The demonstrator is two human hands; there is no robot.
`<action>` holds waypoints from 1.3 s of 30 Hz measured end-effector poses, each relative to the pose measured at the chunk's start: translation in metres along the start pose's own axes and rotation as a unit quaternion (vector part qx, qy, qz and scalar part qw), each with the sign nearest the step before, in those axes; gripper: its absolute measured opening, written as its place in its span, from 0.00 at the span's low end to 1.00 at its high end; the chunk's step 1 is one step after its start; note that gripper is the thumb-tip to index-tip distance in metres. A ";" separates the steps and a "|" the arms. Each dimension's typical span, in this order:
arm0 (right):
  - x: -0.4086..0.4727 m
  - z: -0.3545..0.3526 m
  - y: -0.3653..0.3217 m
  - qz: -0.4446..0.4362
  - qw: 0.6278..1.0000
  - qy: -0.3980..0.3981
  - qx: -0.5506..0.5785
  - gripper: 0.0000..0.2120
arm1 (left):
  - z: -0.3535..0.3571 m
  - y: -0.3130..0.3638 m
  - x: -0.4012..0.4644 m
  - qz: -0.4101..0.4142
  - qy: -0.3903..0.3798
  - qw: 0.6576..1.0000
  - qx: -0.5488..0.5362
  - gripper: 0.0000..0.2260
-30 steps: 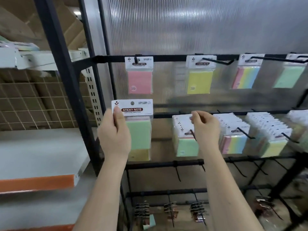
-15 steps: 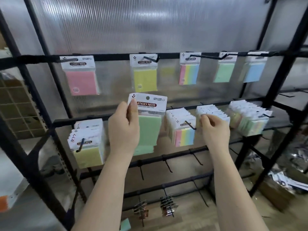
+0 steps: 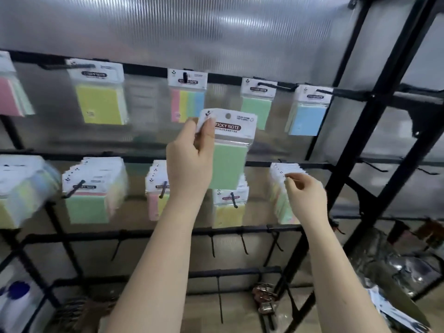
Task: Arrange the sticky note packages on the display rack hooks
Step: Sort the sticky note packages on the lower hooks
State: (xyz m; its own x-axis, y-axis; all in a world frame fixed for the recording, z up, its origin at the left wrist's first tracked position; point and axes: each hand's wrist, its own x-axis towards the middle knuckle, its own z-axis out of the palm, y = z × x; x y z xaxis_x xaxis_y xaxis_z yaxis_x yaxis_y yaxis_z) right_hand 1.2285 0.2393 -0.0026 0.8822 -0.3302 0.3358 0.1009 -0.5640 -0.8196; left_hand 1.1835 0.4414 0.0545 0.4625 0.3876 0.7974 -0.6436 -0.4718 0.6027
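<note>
Holding a green sticky note package [image 3: 229, 150] up in front of the rack, the person's left hand [image 3: 189, 162] pinched its white header card at the upper left corner, thumb over the printed label. Package hung free, off any hook, its hang hole [image 3: 228, 115] visible near the top of the card. Head view only, edges blurred.

Right hand [image 3: 306, 195] was lower and to the right, fingertips pinched on the front header card of a stack of packages [image 3: 284, 188] on the middle rail [image 3: 317, 165]. Hands well apart, each on its own thing.

Top rail [image 3: 149, 68] carried single packages: yellow [image 3: 99, 102], multicolour striped [image 3: 188, 102], green [image 3: 255, 109], blue [image 3: 307, 116], and a pink one [image 3: 10, 97] cut off at the left edge. Middle rail held fuller stacks, green-fronted [image 3: 92, 193], pink and yellow [image 3: 156, 191], yellow [image 3: 229, 207] just under the held package. Lower rails had bare hooks [image 3: 243, 243].

Judgement: the step looked like matching the held green package to a hook. Likely target was the green one on the top rail, just up and right of the held card, though I could not tell for sure. To do it well: keep the card flat and facing out, line the hole up with the hook tip, slide straight back along the prong, do not tilt. The corner pinch left the hole clear, good. Risk: the card bends or misses the tip, or knocks the neighbouring striped package.
</note>
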 end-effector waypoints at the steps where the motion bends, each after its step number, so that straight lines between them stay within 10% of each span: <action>1: 0.007 -0.005 0.007 -0.005 1.000 -0.006 0.001 0.11 | 0.012 0.005 -0.001 0.002 0.007 1.000 -0.001 0.17; 39: 0.060 -0.022 0.044 0.001 0.999 -0.035 0.038 0.07 | 0.143 -0.024 0.080 -0.098 -0.069 0.986 0.114 0.18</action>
State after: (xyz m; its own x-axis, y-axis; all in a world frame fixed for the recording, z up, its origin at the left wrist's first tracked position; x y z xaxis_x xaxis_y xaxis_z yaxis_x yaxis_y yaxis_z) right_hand 1.2764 0.1779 -0.0086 0.9121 -0.2757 0.3035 0.1320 -0.5034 -0.8539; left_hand 1.3232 0.3707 0.1079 0.6539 0.3846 0.6516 -0.3863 -0.5708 0.7246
